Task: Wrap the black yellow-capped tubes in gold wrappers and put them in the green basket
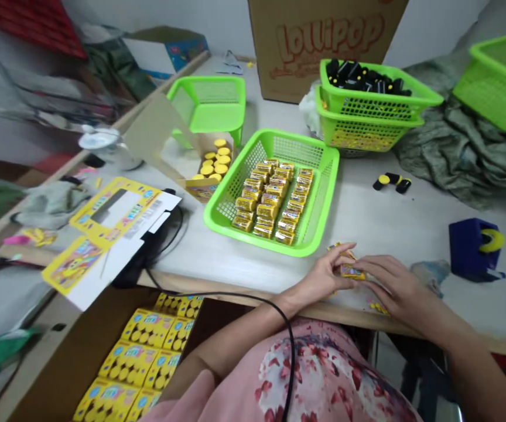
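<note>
My left hand (323, 275) and my right hand (389, 281) meet near the table's front edge, both closed on a small yellow wrapped pack (350, 271). Just beyond them stands a green basket (323, 193) with several rows of similar yellow packs (273, 199). A few tiny yellow bits (378, 306) lie under my right wrist.
Stacked green baskets (367, 117) with black pieces stand at the back, beside a Lollipop carton (318, 41). An open box of yellow caps (215, 164), flat yellow cartons (116, 217), a blue tape dispenser (475, 249) and loose black pieces (391, 181) lie around. Below, a box holds yellow cartons (147, 351).
</note>
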`<state>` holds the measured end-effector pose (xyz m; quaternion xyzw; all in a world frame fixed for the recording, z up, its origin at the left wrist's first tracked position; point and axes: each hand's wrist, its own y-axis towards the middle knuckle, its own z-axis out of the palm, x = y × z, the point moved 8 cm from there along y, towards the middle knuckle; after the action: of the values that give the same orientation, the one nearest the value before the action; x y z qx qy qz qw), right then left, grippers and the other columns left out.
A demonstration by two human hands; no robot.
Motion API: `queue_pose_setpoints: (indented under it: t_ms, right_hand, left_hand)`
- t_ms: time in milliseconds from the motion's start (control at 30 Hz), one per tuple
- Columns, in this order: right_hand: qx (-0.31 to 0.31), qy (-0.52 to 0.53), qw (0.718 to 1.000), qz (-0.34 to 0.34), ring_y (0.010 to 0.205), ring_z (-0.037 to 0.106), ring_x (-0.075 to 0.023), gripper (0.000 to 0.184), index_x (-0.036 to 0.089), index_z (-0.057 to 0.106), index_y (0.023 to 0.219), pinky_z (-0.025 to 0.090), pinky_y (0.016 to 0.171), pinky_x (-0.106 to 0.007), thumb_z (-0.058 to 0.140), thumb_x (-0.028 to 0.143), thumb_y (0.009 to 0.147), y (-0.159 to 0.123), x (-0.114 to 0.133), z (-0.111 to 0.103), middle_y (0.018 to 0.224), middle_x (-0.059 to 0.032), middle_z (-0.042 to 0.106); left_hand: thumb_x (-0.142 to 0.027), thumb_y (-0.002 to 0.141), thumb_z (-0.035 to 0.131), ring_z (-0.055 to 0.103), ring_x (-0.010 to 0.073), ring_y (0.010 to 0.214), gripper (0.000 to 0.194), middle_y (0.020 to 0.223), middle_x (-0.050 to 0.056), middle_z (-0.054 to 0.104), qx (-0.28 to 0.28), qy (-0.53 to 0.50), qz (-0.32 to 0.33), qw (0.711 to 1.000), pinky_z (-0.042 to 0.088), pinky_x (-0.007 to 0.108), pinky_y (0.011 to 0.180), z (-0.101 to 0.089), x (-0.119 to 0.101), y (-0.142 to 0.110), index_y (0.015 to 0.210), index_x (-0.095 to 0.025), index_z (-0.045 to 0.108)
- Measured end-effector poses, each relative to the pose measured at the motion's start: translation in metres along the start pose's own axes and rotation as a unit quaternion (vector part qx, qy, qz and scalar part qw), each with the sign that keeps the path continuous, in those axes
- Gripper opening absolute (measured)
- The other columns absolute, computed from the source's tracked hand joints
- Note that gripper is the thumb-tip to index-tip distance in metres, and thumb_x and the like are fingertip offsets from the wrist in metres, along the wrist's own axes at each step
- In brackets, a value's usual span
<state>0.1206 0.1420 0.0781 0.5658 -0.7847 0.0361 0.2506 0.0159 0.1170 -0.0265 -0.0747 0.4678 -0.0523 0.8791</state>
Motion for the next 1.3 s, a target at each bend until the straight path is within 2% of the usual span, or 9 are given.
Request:
queue_pose_setpoints:
  t_ms: [133,233,400,600,700,900,1100,1200,1300]
  right_hand:
    - [-0.051,0.062,0.994,0.075,0.094,0.068,-0.0202,0.028,0.025,0.063,0.116,0.059,0.087,-0.037,0.064,0.029,0.089,0.032,-0.014,-0.027,0.107,-0.0071,0.070]
    - [-0.132,0.174,0.964,0.151,0.084,0.070,-0.0185,0.031,0.022,0.064,0.108,0.060,0.080,-0.034,0.070,0.039,0.083,0.075,-0.036,-0.031,0.099,-0.0064,0.072]
    - [-0.163,0.191,0.941,0.225,0.077,0.068,-0.0183,0.030,0.019,0.067,0.096,0.058,0.076,-0.036,0.075,0.037,0.074,0.178,-0.073,-0.004,0.092,-0.0054,0.072]
    - [-0.103,0.106,0.950,0.277,0.082,0.067,-0.0187,0.015,0.015,0.067,0.088,0.052,0.082,-0.035,0.072,0.020,0.074,0.275,-0.095,0.027,0.091,-0.0069,0.072]
    - [-0.071,0.086,0.956,0.270,0.083,0.066,-0.0195,0.019,0.014,0.067,0.092,0.051,0.078,-0.034,0.071,0.021,0.075,0.274,-0.092,0.035,0.092,-0.0070,0.071]
    - [0.028,0.010,0.977,0.212,0.072,0.062,-0.0175,0.022,0.016,0.065,0.099,0.049,0.071,-0.031,0.068,0.025,0.079,0.215,-0.062,0.040,0.088,-0.0059,0.070]
    - [0.073,-0.105,0.979,0.158,0.094,0.064,-0.0251,0.024,0.012,0.063,0.109,0.048,0.086,-0.038,0.060,0.019,0.087,0.212,-0.049,0.068,0.110,-0.0156,0.068]
    - [0.033,-0.107,0.986,0.122,0.105,0.062,-0.0284,0.028,0.012,0.063,0.113,0.046,0.094,-0.042,0.062,0.020,0.087,0.208,-0.040,0.060,0.116,-0.0163,0.068]
    - [-0.088,-0.097,0.988,0.080,0.111,0.061,-0.0262,0.023,0.018,0.064,0.114,0.046,0.098,-0.042,0.057,0.023,0.092,0.168,-0.031,0.021,0.119,-0.0110,0.068]
  left_hand:
    - [-0.024,0.048,0.093,0.062,0.0129,0.077,0.082,0.096,0.006,0.069,0.000,-0.015,-0.037,0.999,0.049,0.029,0.078,0.001,0.009,0.000,0.124,-0.018,0.062]
    - [-0.038,0.045,0.094,0.059,0.0122,0.075,0.071,0.090,0.006,0.069,0.013,0.016,-0.081,0.997,0.048,0.031,0.081,0.005,0.019,-0.001,0.108,-0.016,0.070]
    - [-0.057,0.041,0.090,0.057,0.0131,0.076,0.071,0.082,0.003,0.066,0.031,0.015,-0.119,0.992,0.047,0.034,0.086,0.012,0.027,-0.008,0.096,-0.014,0.073]
    - [-0.059,0.042,0.088,0.054,0.0130,0.073,0.071,0.080,0.002,0.065,0.049,0.040,-0.151,0.986,0.046,0.033,0.083,0.012,0.036,-0.012,0.095,-0.014,0.073]
    - [-0.054,0.046,0.087,0.054,0.0137,0.074,0.064,0.077,0.001,0.063,0.053,0.031,-0.169,0.984,0.045,0.032,0.083,0.013,0.041,-0.013,0.094,-0.014,0.073]
    - [-0.031,0.067,0.076,0.056,0.0137,0.074,0.033,0.077,0.001,0.063,0.089,0.046,-0.174,0.980,0.046,0.029,0.081,0.023,0.044,-0.016,0.095,-0.015,0.074]
    - [-0.027,0.071,0.072,0.057,0.0145,0.074,0.030,0.077,0.001,0.065,0.090,0.110,-0.180,0.973,0.046,0.028,0.077,0.019,0.042,-0.013,0.098,-0.014,0.074]
    - [-0.029,0.072,0.072,0.058,0.0146,0.074,0.029,0.076,0.002,0.067,0.067,0.138,-0.151,0.977,0.046,0.028,0.076,0.011,0.031,-0.010,0.097,-0.014,0.074]
    - [-0.028,0.073,0.072,0.059,0.0149,0.074,0.025,0.076,0.002,0.069,0.047,0.140,-0.121,0.982,0.047,0.028,0.075,0.005,0.021,-0.009,0.094,-0.014,0.075]
